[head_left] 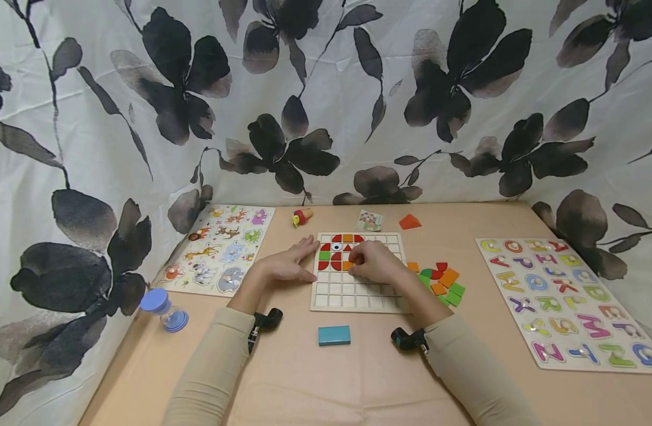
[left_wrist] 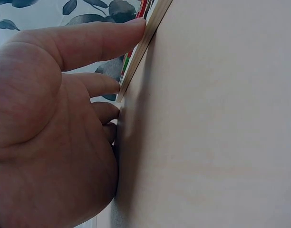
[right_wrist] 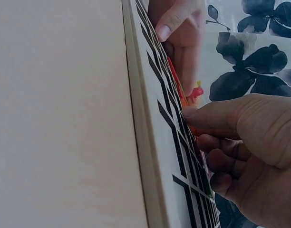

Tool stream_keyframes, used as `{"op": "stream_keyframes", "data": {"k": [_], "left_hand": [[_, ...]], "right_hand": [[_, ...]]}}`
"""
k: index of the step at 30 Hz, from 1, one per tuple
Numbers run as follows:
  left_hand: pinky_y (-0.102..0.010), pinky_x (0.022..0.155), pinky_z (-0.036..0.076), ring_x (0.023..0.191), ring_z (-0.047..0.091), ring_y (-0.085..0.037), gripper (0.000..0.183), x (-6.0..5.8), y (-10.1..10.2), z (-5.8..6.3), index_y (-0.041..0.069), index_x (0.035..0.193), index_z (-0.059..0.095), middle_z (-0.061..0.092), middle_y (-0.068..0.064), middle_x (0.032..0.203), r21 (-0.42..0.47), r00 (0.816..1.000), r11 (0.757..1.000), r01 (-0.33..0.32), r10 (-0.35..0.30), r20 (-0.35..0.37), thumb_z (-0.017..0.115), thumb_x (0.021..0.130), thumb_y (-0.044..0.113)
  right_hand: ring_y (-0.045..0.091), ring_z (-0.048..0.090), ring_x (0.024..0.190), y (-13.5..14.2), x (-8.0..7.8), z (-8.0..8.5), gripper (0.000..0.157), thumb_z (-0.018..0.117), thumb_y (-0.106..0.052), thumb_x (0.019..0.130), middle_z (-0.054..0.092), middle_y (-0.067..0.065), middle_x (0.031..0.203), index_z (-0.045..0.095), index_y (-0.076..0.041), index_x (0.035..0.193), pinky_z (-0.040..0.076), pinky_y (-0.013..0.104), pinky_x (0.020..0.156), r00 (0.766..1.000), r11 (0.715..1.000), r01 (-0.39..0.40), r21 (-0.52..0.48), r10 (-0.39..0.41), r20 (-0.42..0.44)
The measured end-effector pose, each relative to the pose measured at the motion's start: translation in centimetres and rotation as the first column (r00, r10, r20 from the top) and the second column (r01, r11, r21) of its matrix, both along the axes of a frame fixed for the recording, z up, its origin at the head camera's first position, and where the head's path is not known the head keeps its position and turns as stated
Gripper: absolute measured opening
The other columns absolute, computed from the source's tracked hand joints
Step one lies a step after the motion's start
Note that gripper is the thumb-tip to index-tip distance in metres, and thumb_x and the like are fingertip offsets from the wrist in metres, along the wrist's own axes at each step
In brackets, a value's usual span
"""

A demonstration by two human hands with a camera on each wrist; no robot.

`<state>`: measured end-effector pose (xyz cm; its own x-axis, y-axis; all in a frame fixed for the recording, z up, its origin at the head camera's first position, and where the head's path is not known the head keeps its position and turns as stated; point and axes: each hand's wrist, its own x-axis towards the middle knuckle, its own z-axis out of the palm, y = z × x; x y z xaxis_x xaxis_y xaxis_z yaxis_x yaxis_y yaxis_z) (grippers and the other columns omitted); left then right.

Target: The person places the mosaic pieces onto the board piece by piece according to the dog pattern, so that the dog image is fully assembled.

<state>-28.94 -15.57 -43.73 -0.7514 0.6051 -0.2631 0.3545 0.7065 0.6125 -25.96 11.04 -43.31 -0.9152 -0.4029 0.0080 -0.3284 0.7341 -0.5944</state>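
A white grid board lies on the table, its upper left squares filled with red, green and orange tiles and one bearing a dot like an eye. My left hand lies along the board's left side with fingers stretched; its thumb touches the wooden edge. Over the board's middle, my right hand has its fingers curled, thumb and fingertips at an orange tile in the third row. From the right wrist view, orange shows right at the thumb tip of that hand.
Loose coloured tiles lie right of the board. A turquoise block sits in front. Behind are a red toy, a picture card and an orange wedge. Animal board and blue-capped sand timer stand left, letter board right.
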Motion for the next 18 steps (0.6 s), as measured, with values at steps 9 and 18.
{"op": "stream_keyframes", "data": {"k": [9, 18], "left_hand": [[-0.049, 0.117, 0.001, 0.147, -0.009, -0.021, 0.094, 0.0, 0.0, -0.2, 0.020, 0.155, 0.015, -0.006, -0.003, 0.162, 0.007, 1.000, 1.000, 0.003, -0.003, -0.005, 0.071, 0.082, 0.035], [-0.048, 0.117, 0.001, 0.147, -0.008, -0.021, 0.094, 0.1, -0.1, -0.1, 0.021, 0.156, 0.014, -0.006, -0.003, 0.162, -0.002, 1.000, 1.000, 0.004, -0.004, -0.014, 0.071, 0.082, 0.036]], "right_hand": [[0.017, 0.053, 0.075, 0.3, 0.2, 0.0, 0.027, 0.077, -0.024, 0.082, 0.062, -0.003, 0.080, 0.073, -0.013, 0.106, 0.044, 0.030, 0.063, 0.999, 1.000, -0.027, -0.007, 0.027, -0.021], [0.022, 0.053, 0.087, 7.5, 1.2, 4.2, 0.033, 0.075, -0.028, 0.084, 0.066, 0.004, 0.105, 0.070, -0.020, 0.116, 0.049, 0.035, 0.069, 0.999, 0.992, -0.025, -0.123, 0.021, -0.034]]}}
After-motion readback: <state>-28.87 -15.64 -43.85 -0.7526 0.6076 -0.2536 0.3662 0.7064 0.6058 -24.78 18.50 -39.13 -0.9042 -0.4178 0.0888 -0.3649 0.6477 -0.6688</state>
